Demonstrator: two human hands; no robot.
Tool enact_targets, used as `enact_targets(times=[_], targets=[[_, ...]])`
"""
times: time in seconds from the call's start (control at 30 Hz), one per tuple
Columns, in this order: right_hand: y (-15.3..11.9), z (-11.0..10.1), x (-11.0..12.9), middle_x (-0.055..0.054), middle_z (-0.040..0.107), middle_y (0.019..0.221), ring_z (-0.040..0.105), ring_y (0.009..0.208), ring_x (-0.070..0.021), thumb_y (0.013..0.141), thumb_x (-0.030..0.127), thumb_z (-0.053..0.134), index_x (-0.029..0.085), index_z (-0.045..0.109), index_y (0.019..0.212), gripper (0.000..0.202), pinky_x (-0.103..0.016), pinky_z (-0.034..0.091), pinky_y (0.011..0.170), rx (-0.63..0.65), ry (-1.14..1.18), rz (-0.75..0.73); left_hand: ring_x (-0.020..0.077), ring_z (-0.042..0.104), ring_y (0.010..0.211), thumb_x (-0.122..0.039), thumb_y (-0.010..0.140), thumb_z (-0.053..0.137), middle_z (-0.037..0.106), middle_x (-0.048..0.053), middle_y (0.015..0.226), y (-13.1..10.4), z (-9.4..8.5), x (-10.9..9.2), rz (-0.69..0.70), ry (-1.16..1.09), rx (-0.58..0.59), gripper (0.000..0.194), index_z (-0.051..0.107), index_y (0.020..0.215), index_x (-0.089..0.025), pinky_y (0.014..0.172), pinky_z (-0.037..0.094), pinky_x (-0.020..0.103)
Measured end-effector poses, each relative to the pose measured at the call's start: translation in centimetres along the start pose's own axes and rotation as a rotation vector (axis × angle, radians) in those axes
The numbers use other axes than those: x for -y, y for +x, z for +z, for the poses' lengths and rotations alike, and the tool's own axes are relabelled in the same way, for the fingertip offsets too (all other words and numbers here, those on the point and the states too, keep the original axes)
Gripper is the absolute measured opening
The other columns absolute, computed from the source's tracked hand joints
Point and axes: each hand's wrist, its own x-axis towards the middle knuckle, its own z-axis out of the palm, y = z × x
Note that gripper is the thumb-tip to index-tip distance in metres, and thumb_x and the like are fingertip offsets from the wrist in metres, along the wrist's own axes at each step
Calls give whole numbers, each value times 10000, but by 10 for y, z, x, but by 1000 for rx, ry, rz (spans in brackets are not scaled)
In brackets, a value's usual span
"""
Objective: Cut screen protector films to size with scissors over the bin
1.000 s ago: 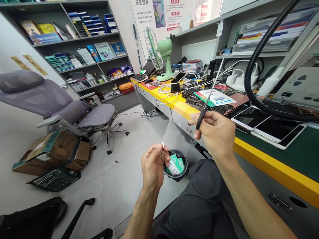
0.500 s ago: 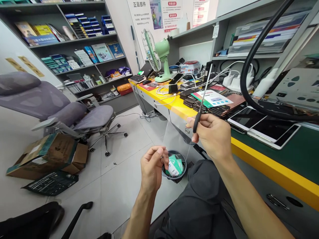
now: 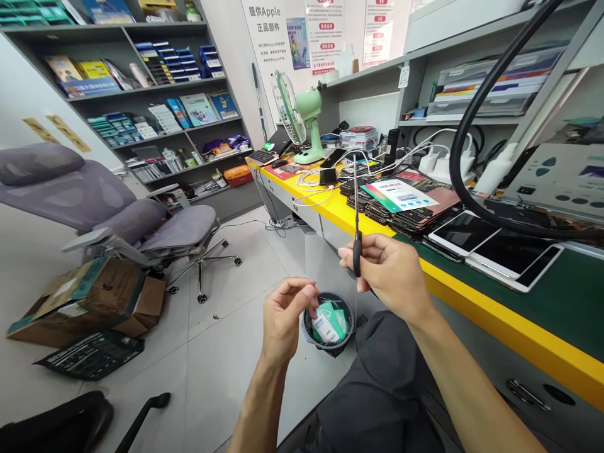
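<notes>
From the head camera I see two bare hands raised between a bench and the floor. The right hand (image 3: 394, 274) grasps a black-handled tool (image 3: 357, 253) between thumb and fingers; its slender metal shaft stands nearly upright, the tip overlapping the view of the bench top. Clear film (image 3: 325, 255), marked by its faint edges, hangs between the two hands, above a waste bin (image 3: 307, 335). The left hand (image 3: 283, 314) is at the lower left of the film, palm inward, thumb and fingertips drawn together; the film is so transparent that I cannot tell whether they pinch it. Beneath, the bin contains green-and-white packets (image 3: 330, 322) and stands near the dark-trousered leg (image 3: 377, 390). On the yellow-edged bench (image 3: 453, 286), I note stacked dark phones (image 3: 361, 200) with a printed leaflet (image 3: 401, 194) on top, two white-framed devices (image 3: 516, 258) to their right, and a green fan (image 3: 309, 104) toward the far end. To the left are a grey office chair (image 3: 182, 226) and, beside it, an open cardboard box (image 3: 85, 302).
</notes>
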Motion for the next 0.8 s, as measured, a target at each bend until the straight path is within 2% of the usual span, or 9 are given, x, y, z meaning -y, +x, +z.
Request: enact_targets(times=[0.17,0.4,0.57,0.8], targets=[[-6,1,-5,-53,745,735,520,391,-74,669,422,884,130,677,795,379,-185,456,339,96,20,43,116,546,543,-268,832,757,662,17,677,4,4,-10,24,2,-26,106,743,837,-163,531,431,258],[-12,1,-9,-48,732,729,543,448,-102,671,428,887,138,681,826,388,-198,465,347,156,13,64,107,542,540,-256,839,763,634,-5,645,2,3,-8,24,15,-42,107,717,874,-166,547,433,255],[-17,5,-12,-61,740,786,535,463,-94,698,412,874,139,676,816,358,-197,472,360,141,8,51,107,542,556,-249,806,790,625,-8,646,-1,10,-11,-44,-85,-61,123,694,800,-172,544,427,246],[-23,8,-14,-24,697,687,518,460,-96,731,396,854,146,662,823,329,-187,476,375,108,-52,11,118,575,602,-270,756,818,662,41,743,-1,14,-11,-194,-269,-119,160,730,724,-140,537,446,245]])
